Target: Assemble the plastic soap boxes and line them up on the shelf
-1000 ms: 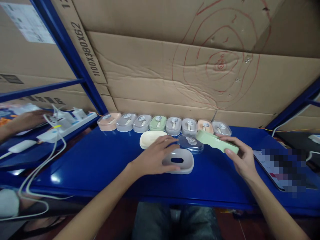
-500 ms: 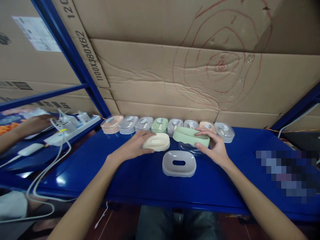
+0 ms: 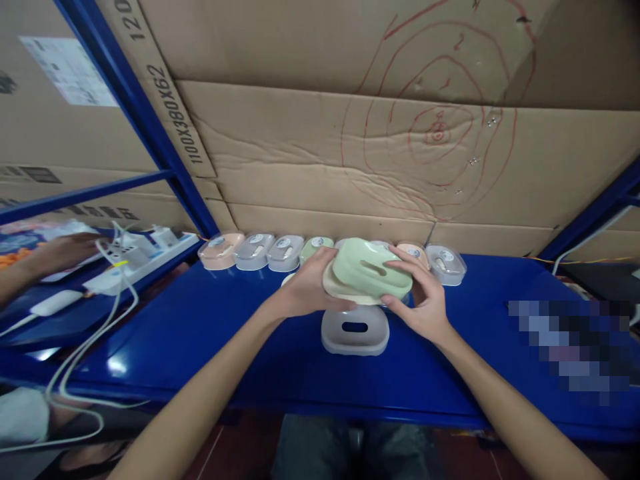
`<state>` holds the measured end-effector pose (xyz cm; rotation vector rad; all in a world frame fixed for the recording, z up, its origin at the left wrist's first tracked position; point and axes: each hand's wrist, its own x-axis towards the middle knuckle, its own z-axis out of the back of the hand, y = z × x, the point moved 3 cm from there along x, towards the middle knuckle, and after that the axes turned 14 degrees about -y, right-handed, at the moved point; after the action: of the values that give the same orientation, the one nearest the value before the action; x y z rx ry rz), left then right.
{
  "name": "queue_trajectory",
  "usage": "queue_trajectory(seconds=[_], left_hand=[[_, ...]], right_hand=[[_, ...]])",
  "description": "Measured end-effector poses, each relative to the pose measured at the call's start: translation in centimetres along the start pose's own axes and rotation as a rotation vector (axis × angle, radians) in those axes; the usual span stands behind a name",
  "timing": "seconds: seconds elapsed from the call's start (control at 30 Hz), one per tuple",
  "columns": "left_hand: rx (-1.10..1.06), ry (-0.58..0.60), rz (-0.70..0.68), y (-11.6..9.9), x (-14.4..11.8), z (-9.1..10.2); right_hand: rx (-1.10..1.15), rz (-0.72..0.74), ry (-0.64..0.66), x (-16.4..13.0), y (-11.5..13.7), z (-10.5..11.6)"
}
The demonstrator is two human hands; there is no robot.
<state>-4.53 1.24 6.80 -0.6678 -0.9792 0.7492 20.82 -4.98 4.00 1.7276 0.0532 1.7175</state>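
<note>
A pale green soap dish tray is held above the blue surface, resting on top of a cream soap dish tray whose edge shows beneath it on the left and front. The green tray is tilted slightly toward the camera, so its slotted top is seen. The two stacked trays are gripped between both hands: the left hand is closed on the left end, thumb under the cream tray's front rim, and the right hand is closed on the right end, with its fingers over the green tray's far edge and its thumb at the front.

Directly below the held pair, a grey soap dish base with an oval slot in its middle lies flat on the surface, near both hands but not touched by them.

Behind the hands, a row of lidded soap boxes is lined up along the back of the surface, against a wall of cardboard cartons; peach, grey and green boxes are seen on the left, and a peach and a grey one on the right, while the middle of the row is hidden by the held trays.

At the far left, on a neighbouring surface, another person's hand rests beside a white power strip with white cables trailing down from it.
</note>
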Motion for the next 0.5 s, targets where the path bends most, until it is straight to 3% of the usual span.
queue_trajectory(seconds=[0.1, 0.2, 0.33, 0.5], left_hand=[[-0.323, 0.123, 0.156, 0.1, 0.4, -2.3], [-0.432, 0.156, 0.283, 1.2, 0.4, -3.0], [-0.510, 0.132, 0.330, 2.4, 0.0, -3.0], [-0.575, 0.058, 0.362, 2.7, -0.6, -2.9]], right_hand=[[-0.051, 0.052, 0.054, 0.1, 0.0, 0.6], [-0.056, 0.037, 0.132, 0.1, -0.3, 1.1], [-0.006, -0.036, 0.232, -0.1, -0.6, 0.6], [0.023, -0.097, 0.229, -0.5, -0.9, 0.0]])
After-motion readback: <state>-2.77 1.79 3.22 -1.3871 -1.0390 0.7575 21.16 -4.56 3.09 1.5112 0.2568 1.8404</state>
